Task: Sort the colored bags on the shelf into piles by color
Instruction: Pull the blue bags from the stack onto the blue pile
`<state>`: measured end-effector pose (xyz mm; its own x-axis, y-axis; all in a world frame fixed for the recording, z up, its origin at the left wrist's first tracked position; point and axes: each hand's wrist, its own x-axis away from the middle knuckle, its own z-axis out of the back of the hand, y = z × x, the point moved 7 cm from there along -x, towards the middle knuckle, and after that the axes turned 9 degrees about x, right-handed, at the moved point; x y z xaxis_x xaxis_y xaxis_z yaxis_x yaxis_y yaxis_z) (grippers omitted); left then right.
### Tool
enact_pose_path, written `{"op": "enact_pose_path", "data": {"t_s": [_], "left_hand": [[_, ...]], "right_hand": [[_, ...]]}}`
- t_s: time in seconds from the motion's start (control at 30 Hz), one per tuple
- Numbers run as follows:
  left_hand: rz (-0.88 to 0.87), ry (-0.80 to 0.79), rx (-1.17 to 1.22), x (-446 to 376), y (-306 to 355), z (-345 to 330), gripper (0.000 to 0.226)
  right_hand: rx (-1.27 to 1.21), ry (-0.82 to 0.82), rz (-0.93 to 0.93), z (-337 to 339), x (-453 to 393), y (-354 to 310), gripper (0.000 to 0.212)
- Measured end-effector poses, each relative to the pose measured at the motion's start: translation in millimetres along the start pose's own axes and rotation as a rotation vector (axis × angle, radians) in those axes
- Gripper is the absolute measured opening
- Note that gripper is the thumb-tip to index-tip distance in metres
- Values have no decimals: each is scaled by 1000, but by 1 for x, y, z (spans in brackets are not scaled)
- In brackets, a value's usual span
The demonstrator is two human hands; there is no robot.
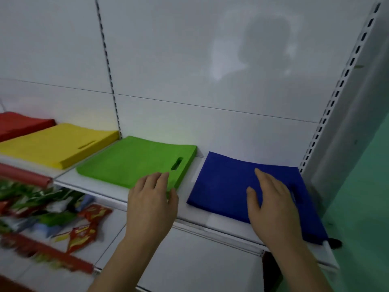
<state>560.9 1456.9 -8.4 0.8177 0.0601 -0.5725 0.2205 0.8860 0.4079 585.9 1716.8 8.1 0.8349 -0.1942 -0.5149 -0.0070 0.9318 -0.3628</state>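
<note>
Four flat piles of bags lie in a row on the white shelf (pixel 195 216): red (pixel 23 124) at far left, then yellow (pixel 61 144), green (pixel 130 159) and blue (pixel 227 186) at the right. My left hand (pixel 151 205) rests with relaxed fingers at the front right corner of the green pile, the thumb beside its edge. My right hand (pixel 271 199) lies flat on top of the blue pile, fingers straight, close to its handle slot. The blue pile's near right corner hangs over the shelf's front edge.
A lower shelf (pixel 117 245) at the left holds several red and green snack packets (pixel 86 228). A perforated upright (pixel 336 95) and a grey side panel bound the shelf at the right. The white back panel stands close behind the piles.
</note>
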Motion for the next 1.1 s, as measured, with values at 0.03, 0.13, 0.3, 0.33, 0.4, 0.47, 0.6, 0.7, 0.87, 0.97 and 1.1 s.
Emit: {"op": "enact_pose_path", "data": {"t_s": [0.03,0.13,0.3,0.33,0.4,0.47,0.6,0.7,0.87,0.97,1.1], "left_hand": [[26,-4,-31,6,-10,8,44],[104,-7,-112,25,-44,33,47],[236,31,-179,50,-106,86,50],[248,53,-190,53,-118,98,49],[272,99,-202,62,-143,121,46],[321,132,-227,70,-169,141,45],[399,103,-257,79,-232,183,53],[435,103,-297,83,-278,215,56],[535,107,-322,93,-361,256,59],[570,125,-325,91,-404,275,58],[630,134,-354,78,-467,295,56]], "right_hand": [[-20,-27,37,-7,1,-12,52],[-93,-91,124,-29,5,-51,54],[-186,-138,279,-59,18,-129,51],[-192,-143,307,-64,20,-146,51],[-193,-154,358,-74,26,-183,49],[-198,-151,402,-82,32,-217,49],[-242,-143,460,-104,46,-302,48],[-255,-151,500,-122,59,-363,47],[-268,-191,568,-159,81,-453,49],[-278,-217,604,-184,86,-506,49],[-299,-234,657,-225,85,-577,50]]}}
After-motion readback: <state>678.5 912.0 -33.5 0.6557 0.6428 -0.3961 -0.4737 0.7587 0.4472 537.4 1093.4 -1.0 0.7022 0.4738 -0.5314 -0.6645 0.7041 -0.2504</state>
